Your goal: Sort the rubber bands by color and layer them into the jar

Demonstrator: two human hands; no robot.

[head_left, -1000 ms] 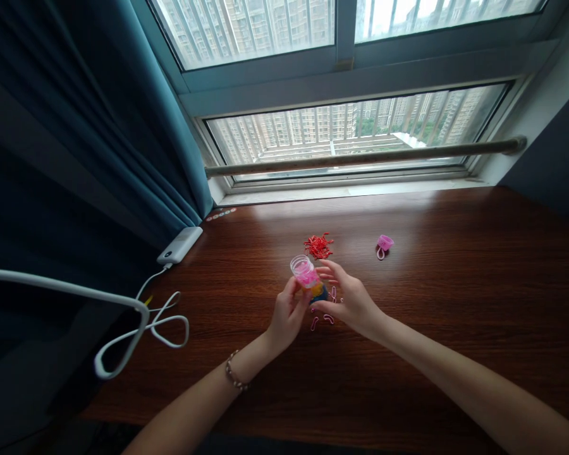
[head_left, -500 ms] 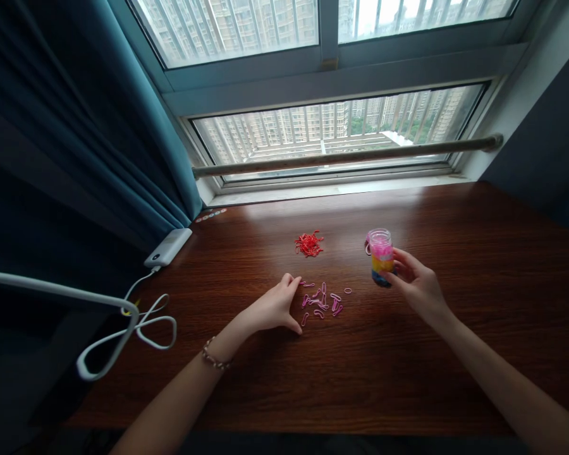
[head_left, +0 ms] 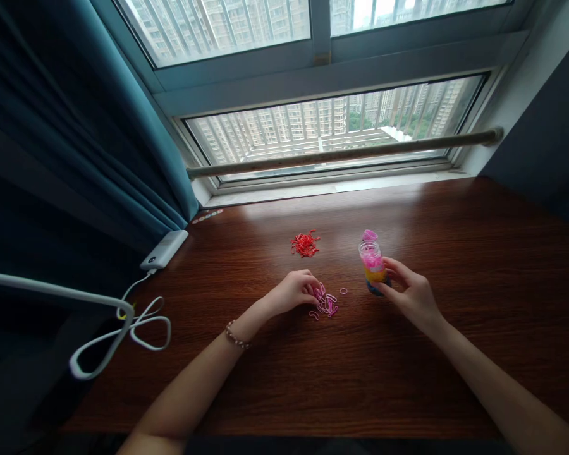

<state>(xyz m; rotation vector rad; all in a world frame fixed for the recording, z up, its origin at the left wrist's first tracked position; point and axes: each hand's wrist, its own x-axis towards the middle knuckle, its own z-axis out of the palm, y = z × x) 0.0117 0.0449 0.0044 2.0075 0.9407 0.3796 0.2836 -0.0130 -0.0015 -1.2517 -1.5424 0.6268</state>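
Note:
My left hand (head_left: 301, 291) rests at the left side of a small pile of pink rubber bands (head_left: 329, 306), its fingers drawn together around some of them. Part of the pile is hidden by the fingertips. My right hand (head_left: 410, 292) grips an open clear jar (head_left: 374, 268) between thumb and fingers, low on its side. Blue, yellow and pink layers of contents show through the jar's wall, which leans slightly. Just behind the jar lies a pink ring-shaped piece (head_left: 370, 235), perhaps a lid. Further back sits a heap of red rubber bands (head_left: 305, 244).
One loose pink band (head_left: 344, 291) lies between the pile and the jar. At the table's left edge are a white power bank (head_left: 164, 250) and a looped white cable (head_left: 154, 344). A window with a rail (head_left: 346, 153) borders the wooden table (head_left: 284, 385) at the back.
My left hand has moved right onto the pink bands, and its spread fingers have closed together. My right hand has brought the jar slightly nearer and left, showing more of the pink ring-shaped piece.

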